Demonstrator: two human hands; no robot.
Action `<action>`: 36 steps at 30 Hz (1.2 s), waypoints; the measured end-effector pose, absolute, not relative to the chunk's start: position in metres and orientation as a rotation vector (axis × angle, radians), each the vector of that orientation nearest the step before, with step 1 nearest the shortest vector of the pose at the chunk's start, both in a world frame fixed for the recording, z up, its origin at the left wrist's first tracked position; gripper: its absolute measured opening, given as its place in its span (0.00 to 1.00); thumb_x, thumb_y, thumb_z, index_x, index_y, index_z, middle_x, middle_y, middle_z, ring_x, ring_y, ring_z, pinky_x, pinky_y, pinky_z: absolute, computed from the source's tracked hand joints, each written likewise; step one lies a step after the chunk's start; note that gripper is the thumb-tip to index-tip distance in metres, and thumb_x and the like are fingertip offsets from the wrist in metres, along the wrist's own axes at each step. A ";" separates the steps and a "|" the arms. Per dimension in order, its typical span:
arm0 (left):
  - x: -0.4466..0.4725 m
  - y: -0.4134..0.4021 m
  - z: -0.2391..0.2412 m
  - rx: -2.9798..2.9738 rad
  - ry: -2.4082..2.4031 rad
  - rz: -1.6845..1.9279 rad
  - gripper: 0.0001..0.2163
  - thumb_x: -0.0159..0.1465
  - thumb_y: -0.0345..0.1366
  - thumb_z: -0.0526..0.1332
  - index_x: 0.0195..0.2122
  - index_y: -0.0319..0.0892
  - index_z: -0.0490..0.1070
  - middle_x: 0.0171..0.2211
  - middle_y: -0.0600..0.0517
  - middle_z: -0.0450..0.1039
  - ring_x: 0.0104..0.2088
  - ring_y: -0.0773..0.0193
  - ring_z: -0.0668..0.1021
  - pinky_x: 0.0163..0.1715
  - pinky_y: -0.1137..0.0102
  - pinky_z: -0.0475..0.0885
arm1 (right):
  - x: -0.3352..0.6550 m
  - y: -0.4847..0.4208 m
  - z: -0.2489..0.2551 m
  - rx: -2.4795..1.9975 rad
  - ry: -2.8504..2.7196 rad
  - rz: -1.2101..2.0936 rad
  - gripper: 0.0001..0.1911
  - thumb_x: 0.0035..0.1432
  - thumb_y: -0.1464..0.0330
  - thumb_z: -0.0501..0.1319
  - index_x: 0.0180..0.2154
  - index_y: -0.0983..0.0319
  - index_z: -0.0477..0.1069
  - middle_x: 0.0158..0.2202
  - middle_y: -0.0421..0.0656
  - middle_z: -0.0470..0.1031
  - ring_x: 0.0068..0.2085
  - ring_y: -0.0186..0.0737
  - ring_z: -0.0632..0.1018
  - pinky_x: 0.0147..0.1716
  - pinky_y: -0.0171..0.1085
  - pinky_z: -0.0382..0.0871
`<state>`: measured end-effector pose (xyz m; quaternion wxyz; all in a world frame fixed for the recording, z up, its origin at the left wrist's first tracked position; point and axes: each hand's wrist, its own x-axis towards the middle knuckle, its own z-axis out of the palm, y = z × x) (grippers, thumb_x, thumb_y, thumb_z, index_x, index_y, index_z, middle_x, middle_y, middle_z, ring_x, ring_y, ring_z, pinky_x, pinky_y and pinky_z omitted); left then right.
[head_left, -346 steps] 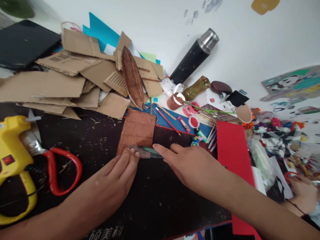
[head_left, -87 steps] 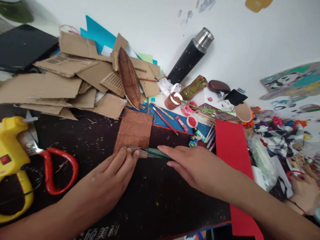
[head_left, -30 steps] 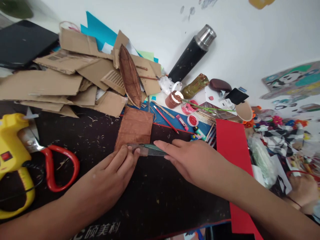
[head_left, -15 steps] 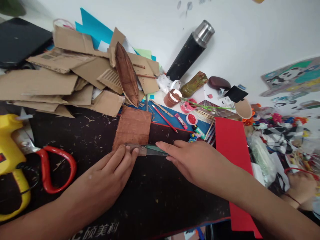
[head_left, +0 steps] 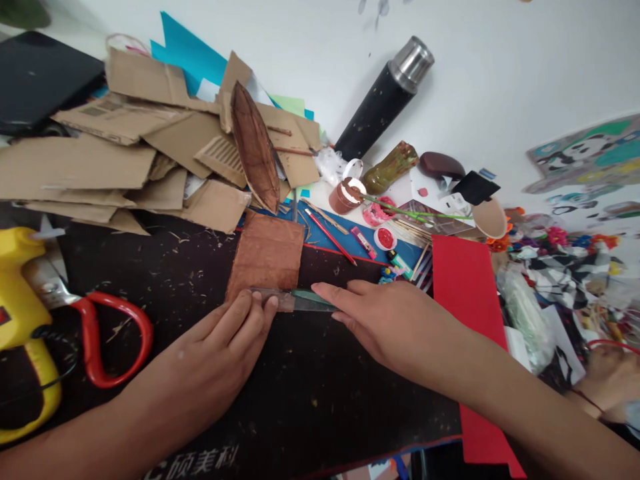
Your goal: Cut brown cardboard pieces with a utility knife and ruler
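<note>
A brown square sheet (head_left: 265,257) lies on the black mat (head_left: 300,400). A clear ruler (head_left: 277,299) rests along its near edge. My left hand (head_left: 215,353) lies flat with its fingertips pressed on the ruler's left part. My right hand (head_left: 395,327) comes in from the right, index finger stretched along a green-handled tool (head_left: 306,296) that it holds against the ruler. The tool's tip is hidden by the ruler and fingers.
Red-handled scissors (head_left: 107,333) and a yellow glue gun (head_left: 20,320) lie at left. Behind are a cardboard pile (head_left: 125,153) with a brown boat-shaped piece (head_left: 255,147), and a black flask (head_left: 383,100). A red sheet (head_left: 463,293) lies at right. Another person's hand (head_left: 613,383) is at the far right.
Over the frames my right hand with the green tool has slid back and forth a little along the ruler. My left hand has stayed pressed on the ruler.
</note>
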<state>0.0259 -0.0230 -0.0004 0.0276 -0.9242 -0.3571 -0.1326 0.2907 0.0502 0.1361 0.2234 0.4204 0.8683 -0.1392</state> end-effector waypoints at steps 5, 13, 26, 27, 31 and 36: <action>0.027 -0.021 0.000 -2.824 -1.067 -0.370 0.27 0.68 0.27 0.52 0.66 0.30 0.74 0.62 0.36 0.80 0.63 0.46 0.80 0.62 0.56 0.77 | 0.286 0.051 0.137 1.124 2.366 -0.336 0.31 0.73 0.74 0.61 0.73 0.56 0.67 0.45 0.46 0.85 0.34 0.42 0.83 0.28 0.37 0.61; 0.027 -0.020 -0.002 -2.788 -1.049 -0.459 0.27 0.66 0.25 0.51 0.63 0.33 0.78 0.61 0.39 0.80 0.62 0.46 0.80 0.60 0.55 0.77 | 0.275 0.060 0.145 1.067 2.346 -0.356 0.30 0.72 0.75 0.61 0.72 0.58 0.69 0.46 0.47 0.86 0.37 0.45 0.85 0.29 0.39 0.65; 0.030 -0.020 -0.002 -2.790 -1.043 -0.505 0.27 0.65 0.24 0.51 0.63 0.28 0.76 0.58 0.35 0.81 0.60 0.44 0.80 0.59 0.53 0.77 | 0.267 0.066 0.143 0.946 2.318 -0.274 0.35 0.68 0.77 0.62 0.74 0.57 0.68 0.43 0.47 0.85 0.32 0.42 0.82 0.24 0.39 0.54; 0.030 -0.019 -0.001 -2.782 -1.042 -0.502 0.26 0.66 0.24 0.50 0.62 0.28 0.77 0.58 0.36 0.82 0.60 0.44 0.81 0.58 0.53 0.77 | 0.266 0.066 0.143 0.945 2.316 -0.272 0.36 0.67 0.77 0.62 0.74 0.57 0.68 0.43 0.47 0.85 0.32 0.42 0.82 0.24 0.39 0.54; 0.031 -0.017 0.001 -2.764 -1.036 -0.502 0.26 0.67 0.24 0.49 0.61 0.26 0.76 0.56 0.37 0.83 0.58 0.45 0.81 0.57 0.53 0.77 | 0.261 0.067 0.145 0.936 2.341 -0.268 0.35 0.67 0.77 0.62 0.73 0.58 0.69 0.42 0.47 0.84 0.33 0.43 0.82 0.25 0.39 0.55; 0.031 -0.016 -0.003 -2.774 -1.026 -0.504 0.26 0.66 0.24 0.50 0.63 0.26 0.75 0.58 0.36 0.82 0.59 0.44 0.81 0.58 0.52 0.76 | 0.255 0.065 0.148 0.942 2.307 -0.249 0.33 0.68 0.77 0.62 0.72 0.60 0.69 0.43 0.48 0.84 0.34 0.44 0.84 0.24 0.40 0.55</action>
